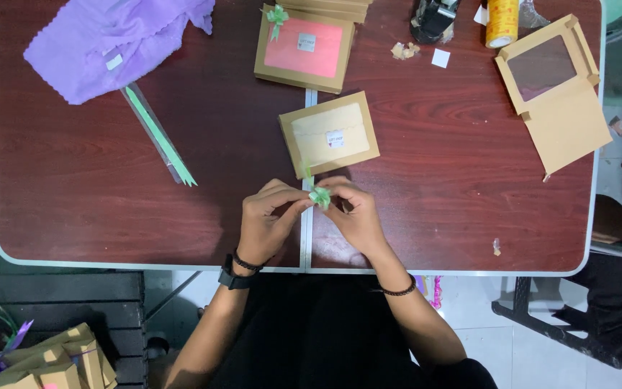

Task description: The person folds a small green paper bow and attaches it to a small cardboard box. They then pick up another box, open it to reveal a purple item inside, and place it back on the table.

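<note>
Between the left hand (271, 220) and right hand (354, 216), both pinching it, the green ribbon bow (319, 196) risked unravelling if fingers slipped.

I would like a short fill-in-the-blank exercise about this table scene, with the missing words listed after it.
1. Both hands, the left hand and the right hand, pinch a small ribbon bow whose colour is ____.
2. The brown gift box nearest the hands shows a ____ filling through its window.
3. The crumpled cloth at the far left of the table is ____.
4. The gift box with the bow on its corner has a ____ filling.

Missing words: green; cream; purple; pink
</note>
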